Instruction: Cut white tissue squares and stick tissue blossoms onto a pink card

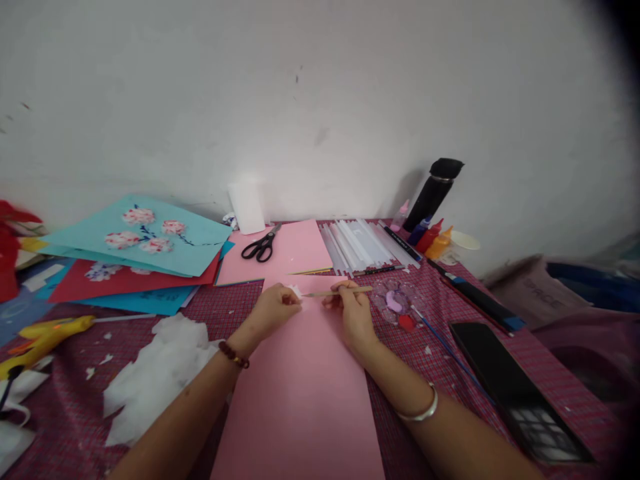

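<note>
Over the upper part of a long pink paper sheet, both of my hands meet. My left hand pinches a small white scrap, which looks like tissue or cotton; its exact kind is too small to tell. In my right hand is a thin paintbrush with a pale wooden handle, its tip pointing left and close to the white scrap. Just right of this hand lies a clear palette with lilac and red paint. A blue-handled brush leans on the palette's rim.
Black scissors lie on more pink paper behind. Glue sticks, paint bottles and a black flask stand or lie at back right. Left are flower-painted cards, white fluff and a yellow glue gun; a phone lies right.
</note>
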The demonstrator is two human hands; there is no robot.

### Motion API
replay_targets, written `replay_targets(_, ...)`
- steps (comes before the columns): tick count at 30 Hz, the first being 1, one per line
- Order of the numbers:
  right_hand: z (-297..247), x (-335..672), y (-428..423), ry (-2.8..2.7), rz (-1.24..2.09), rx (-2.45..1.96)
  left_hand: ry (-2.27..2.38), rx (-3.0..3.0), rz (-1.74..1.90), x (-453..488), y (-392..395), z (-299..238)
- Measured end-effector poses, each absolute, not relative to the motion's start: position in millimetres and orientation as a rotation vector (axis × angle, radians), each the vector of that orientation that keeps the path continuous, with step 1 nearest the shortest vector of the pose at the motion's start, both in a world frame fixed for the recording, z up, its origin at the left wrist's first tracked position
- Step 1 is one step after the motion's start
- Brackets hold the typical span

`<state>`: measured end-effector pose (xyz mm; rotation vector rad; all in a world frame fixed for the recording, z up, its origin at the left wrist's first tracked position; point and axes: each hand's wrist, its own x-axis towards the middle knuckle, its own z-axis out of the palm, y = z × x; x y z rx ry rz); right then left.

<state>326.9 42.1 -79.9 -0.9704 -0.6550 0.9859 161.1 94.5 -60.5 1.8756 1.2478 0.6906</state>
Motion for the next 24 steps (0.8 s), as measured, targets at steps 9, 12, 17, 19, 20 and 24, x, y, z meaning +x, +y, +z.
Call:
replay_targets(9, -78, 333, 46, -0.596, 0.953, -0.953, 1.21, 1.67, 0.726, 165, 90, -39)
replay_targets(12, -80, 333, 46, -0.625, 0.945, -0.959, 1.36, 1.785, 0.735, 168, 98, -57)
replay_targets(17, -84, 330, 44, -0.796, 0.946, -0.981, 1.404, 1.82, 0.762, 171, 102, -73)
replay_targets(19, -85, 329, 43, -0.851, 0.945, -1.01, 1.406, 1.824, 0.771, 170, 101, -72)
replay_targets(20, -85, 328, 43, -0.868, 0.94, -1.026, 1.407, 1.824, 0.776, 170, 100, -71)
replay_targets(24, -85, 327, 44, -0.944, 0.915, -1.087, 1.399, 1.825, 0.796, 170, 98, -70)
